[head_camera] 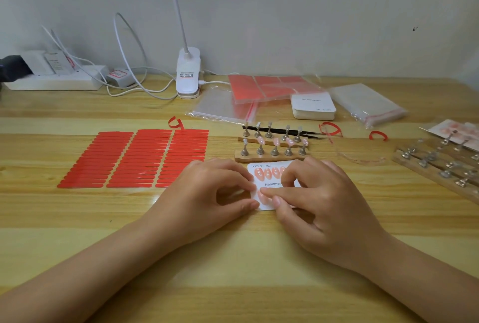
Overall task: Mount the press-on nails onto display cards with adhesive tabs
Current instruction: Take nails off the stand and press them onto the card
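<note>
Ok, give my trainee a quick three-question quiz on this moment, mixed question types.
1. True or false: the display card has no nails on its top row.
2. Which hand presses a nail onto the card's lower row: A left hand, B right hand?
3. Fill in: the red adhesive tab sheet lies to the card's ____.

Key: 1 false; 2 B; 3 left.

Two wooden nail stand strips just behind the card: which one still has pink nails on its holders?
The near strip, closest to the hands: pink nails sit on most of its holders. The far strip, by the black tweezers, shows bare metal holders.
</note>
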